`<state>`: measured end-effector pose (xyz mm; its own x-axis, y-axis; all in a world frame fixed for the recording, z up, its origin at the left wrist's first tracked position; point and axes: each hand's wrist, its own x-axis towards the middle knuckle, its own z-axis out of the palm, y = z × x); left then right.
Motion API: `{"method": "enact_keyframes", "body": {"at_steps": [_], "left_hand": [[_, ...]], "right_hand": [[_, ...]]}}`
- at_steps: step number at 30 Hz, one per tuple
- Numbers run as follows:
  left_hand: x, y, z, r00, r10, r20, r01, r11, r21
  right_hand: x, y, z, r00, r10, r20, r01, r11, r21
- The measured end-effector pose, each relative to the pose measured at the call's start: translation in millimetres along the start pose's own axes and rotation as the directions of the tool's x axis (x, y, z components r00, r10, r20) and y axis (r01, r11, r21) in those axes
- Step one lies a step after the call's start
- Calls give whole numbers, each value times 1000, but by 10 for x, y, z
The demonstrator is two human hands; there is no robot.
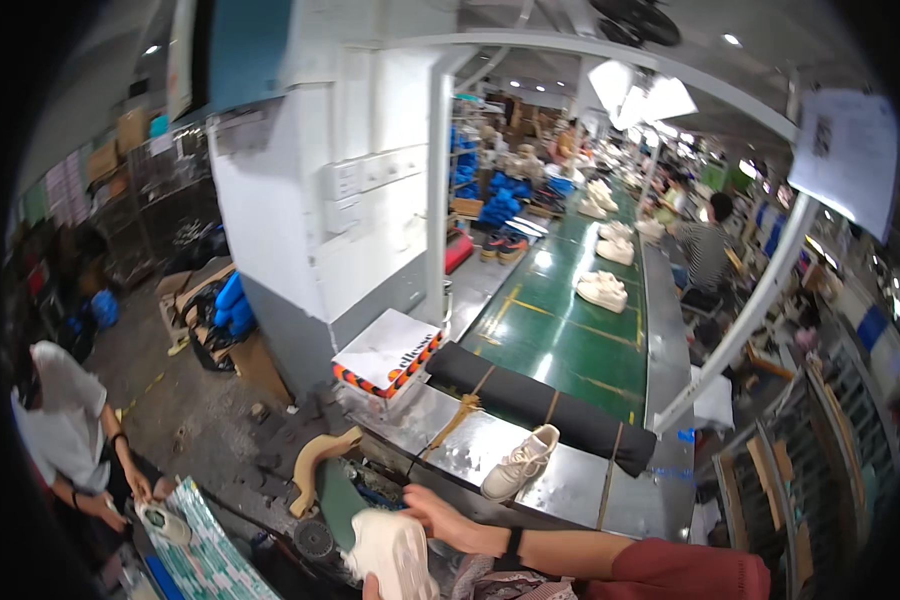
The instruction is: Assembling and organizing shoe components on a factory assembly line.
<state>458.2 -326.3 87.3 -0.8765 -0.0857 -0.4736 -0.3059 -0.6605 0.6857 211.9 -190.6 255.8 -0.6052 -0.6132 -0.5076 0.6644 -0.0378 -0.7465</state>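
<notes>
A cream shoe [395, 552] is near the lower edge of the view, over a dark machine. My left hand [371, 588] is shut on it; only a few fingertips show at the picture's edge. My right hand [442, 520], with a black band at the wrist, reaches in from the right. Its fingers are bent at the shoe's upper end and seem to grip it, though the contact is partly hidden. Beside the shoe stand a green machine plate [341, 503] and a curved tan guard [320, 468]. A lace-up cream shoe [521, 463] rests on the metal ledge ahead.
A dark roll [540, 408] tied with cords lies across the end of a green conveyor belt [555, 335] carrying several pale shoes [601, 291]. A shoebox [388, 352] stands left of it, by a pillar. At far left, a person [75, 430] holds a shoe [163, 523].
</notes>
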Motion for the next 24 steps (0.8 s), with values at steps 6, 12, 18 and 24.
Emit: {"method": "enact_keyframes", "body": {"at_steps": [6, 12, 18, 24], "left_hand": [[-557, 693, 199, 991, -136, 10, 118, 894, 431], [-448, 204, 325, 964, -35, -262, 155, 876, 456], [789, 35, 1626, 997, -60, -47, 76, 735, 674], [1507, -281, 3034, 957, 11, 290, -230, 638, 735]], "right_hand": [[832, 184, 497, 852, 81, 518, -229, 946, 228], [433, 54, 390, 875, -15, 483, -34, 995, 92], [-786, -666, -894, 517, -756, 401, 848, 516, -121], [-2886, -1337, -2429, 387, -899, 205, 746, 175, -643]]}}
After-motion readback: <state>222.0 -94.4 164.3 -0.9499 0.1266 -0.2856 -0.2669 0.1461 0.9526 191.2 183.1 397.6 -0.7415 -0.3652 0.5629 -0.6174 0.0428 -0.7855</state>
